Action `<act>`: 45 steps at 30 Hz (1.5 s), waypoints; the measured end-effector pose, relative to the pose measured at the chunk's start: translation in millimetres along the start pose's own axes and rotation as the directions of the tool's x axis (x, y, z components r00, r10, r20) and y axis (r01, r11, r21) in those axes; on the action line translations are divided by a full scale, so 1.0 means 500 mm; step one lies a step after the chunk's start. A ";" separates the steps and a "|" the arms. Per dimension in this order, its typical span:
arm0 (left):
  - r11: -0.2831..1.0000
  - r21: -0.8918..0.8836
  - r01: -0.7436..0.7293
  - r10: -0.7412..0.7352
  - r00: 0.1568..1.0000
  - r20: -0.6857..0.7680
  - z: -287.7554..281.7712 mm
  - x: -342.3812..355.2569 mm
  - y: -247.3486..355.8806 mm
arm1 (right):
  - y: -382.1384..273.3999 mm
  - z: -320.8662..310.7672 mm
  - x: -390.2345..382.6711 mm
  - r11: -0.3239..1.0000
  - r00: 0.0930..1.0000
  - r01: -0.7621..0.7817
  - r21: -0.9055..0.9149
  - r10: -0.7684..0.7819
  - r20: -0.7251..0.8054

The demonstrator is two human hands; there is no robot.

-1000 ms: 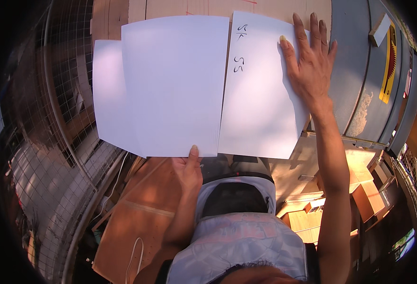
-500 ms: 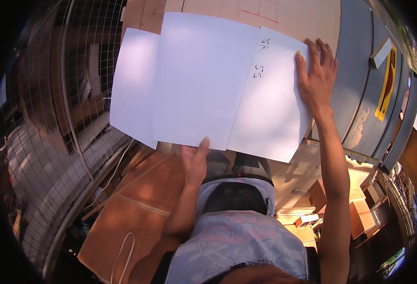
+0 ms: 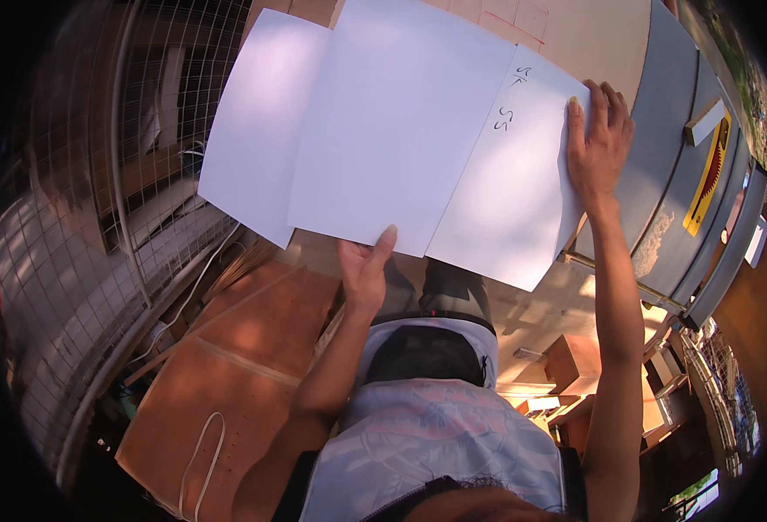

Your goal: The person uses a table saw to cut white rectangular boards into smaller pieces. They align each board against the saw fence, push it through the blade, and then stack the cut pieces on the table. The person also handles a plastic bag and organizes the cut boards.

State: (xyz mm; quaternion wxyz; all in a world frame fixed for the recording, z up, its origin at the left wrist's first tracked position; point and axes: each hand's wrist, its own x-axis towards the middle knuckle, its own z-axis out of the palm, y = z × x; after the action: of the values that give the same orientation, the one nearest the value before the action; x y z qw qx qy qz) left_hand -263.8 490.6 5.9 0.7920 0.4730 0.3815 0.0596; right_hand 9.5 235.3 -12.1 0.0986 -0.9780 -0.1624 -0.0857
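Observation:
Three white flat panels lie side by side in front of me: a left panel (image 3: pixel 253 122), a larger middle panel (image 3: pixel 401 122) and a right panel (image 3: pixel 514 183) with dark handwritten marks near its far end. My left hand (image 3: pixel 364 271) grips the near edge of the middle panel, thumb on top and fingers beneath, mostly hidden. My right hand (image 3: pixel 599 152) lies over the outer edge of the right panel. Its thumb rests on the panel and its fingers stretch forward past the edge.
Beyond the panels is a tan board (image 3: pixel 596 39) with red lines. On the right stands a grey saw table (image 3: pixel 662 174) with a yellow insert (image 3: pixel 710 178) around a toothed blade and a small block (image 3: pixel 703 122). A wire mesh fence (image 3: pixel 157 113) runs along the left; brown boards (image 3: pixel 210 391) lie below.
The whole view has tilted and shifted slightly, so the panels appear farther up and to the right. Both hands keep about the same places on them.

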 end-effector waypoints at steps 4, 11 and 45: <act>1.000 -0.025 -0.005 0.004 1.000 -0.023 0.007 0.000 -0.001 | -0.003 -0.003 0.000 0.999 1.000 0.015 -0.032 -0.015 0.021; 1.000 -0.009 -0.016 0.016 0.998 -0.066 0.020 -0.001 0.011 | -0.032 -0.011 0.000 0.985 0.990 0.136 -0.107 -0.139 -0.027; 0.962 -0.273 0.010 0.049 0.977 0.209 -0.026 -0.054 0.084 | -0.073 -0.127 -0.460 -0.030 0.443 -0.848 0.529 0.508 0.738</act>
State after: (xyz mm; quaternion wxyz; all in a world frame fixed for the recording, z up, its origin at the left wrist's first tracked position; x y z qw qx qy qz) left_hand -279.9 510.4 50.7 0.8853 0.3669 0.2775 0.0681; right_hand -225.9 186.0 9.1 0.5850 -0.7067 0.3200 0.2366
